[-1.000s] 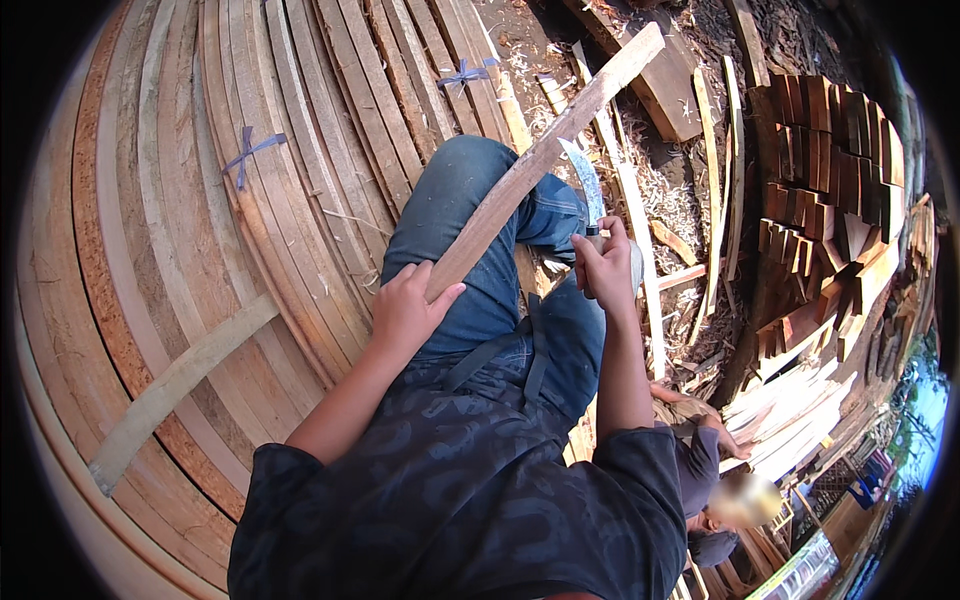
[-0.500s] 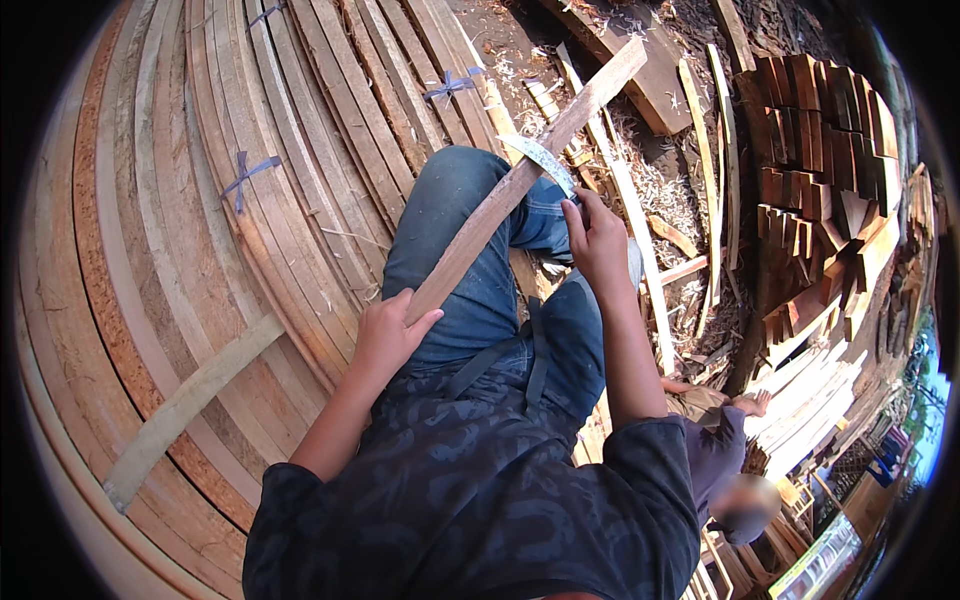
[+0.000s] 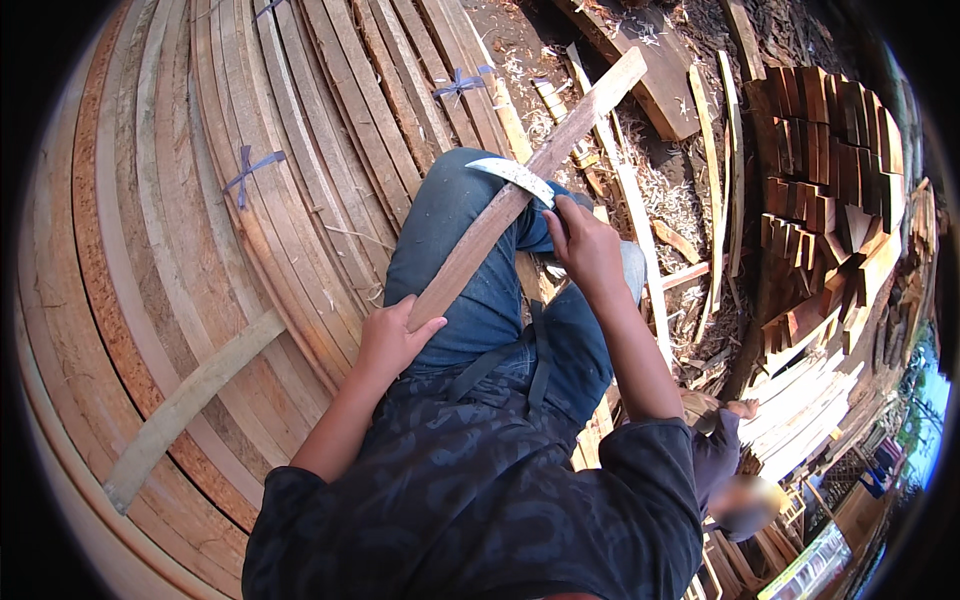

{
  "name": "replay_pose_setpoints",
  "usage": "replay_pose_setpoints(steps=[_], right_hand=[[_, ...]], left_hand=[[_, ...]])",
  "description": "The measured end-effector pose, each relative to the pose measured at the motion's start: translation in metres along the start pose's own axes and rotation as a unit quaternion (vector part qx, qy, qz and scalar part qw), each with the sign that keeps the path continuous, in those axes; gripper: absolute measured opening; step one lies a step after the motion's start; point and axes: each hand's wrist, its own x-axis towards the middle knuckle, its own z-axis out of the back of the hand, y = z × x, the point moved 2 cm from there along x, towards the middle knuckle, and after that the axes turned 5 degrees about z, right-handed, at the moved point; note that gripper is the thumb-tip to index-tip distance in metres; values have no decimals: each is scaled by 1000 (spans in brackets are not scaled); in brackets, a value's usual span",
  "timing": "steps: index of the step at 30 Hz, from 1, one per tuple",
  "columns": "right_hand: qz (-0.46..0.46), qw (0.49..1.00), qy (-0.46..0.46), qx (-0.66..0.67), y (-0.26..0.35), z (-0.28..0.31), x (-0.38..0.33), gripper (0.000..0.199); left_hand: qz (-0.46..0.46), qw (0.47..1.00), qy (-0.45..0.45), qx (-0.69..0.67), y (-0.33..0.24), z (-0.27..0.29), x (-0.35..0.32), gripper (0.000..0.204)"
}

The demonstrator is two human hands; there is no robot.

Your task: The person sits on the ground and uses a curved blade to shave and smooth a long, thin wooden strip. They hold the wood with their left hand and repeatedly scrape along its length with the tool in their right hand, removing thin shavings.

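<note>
My left hand (image 3: 390, 345) is closed round the near end of a narrow wooden slat (image 3: 470, 250). The slat slants away to the upper right across my thigh, its far end in the air beyond my knee. A curved knife (image 3: 510, 178) with a bright, sickle-like blade lies across the slat, its tip pointing left. My right hand (image 3: 588, 245) grips this knife; its handle is hidden in my fingers.
Long boards (image 3: 160, 250) lie side by side on the left, some bundled with blue ties (image 3: 250, 175). Pale shavings (image 3: 675, 185) and loose strips (image 3: 715, 170) cover the ground ahead. Cut timber (image 3: 830, 180) is stacked at right. A co-worker (image 3: 715, 450) sits at lower right.
My right hand has drawn the knife left and nearer to me along the slat, and more blade shows past its left edge. The left hand keeps its hold, almost unmoved.
</note>
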Motion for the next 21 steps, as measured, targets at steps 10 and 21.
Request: replay_pose_setpoints(steps=[10,21], right_hand=[[-61,994,-72,-54,-40,-3,13,20],[-114,983,-141,-2,-87,46,-1,21]], left_hand=[[-18,999,-41,17,-9,-1,4,56],[-15,998,-58,6,-6,-10,2,55]])
